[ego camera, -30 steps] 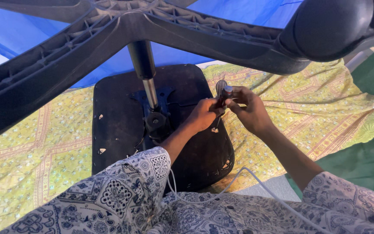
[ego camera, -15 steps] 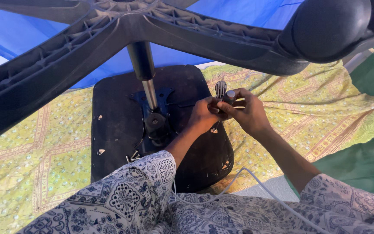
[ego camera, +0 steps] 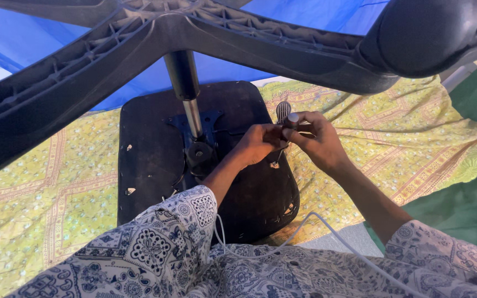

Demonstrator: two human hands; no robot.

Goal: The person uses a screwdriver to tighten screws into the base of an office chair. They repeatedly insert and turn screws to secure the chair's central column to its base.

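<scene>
Head view: left hand [ego camera: 260,144] and right hand [ego camera: 317,142] pinch the small grey metal lever [ego camera: 282,112] tight; best keep it steady over the black chair seat [ego camera: 150,149].

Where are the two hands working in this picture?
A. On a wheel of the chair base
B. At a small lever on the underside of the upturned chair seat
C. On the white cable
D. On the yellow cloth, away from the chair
B: the left hand and right hand meet at the small grey lever over the black seat underside, not at the wheel or yellow cloth.
</scene>
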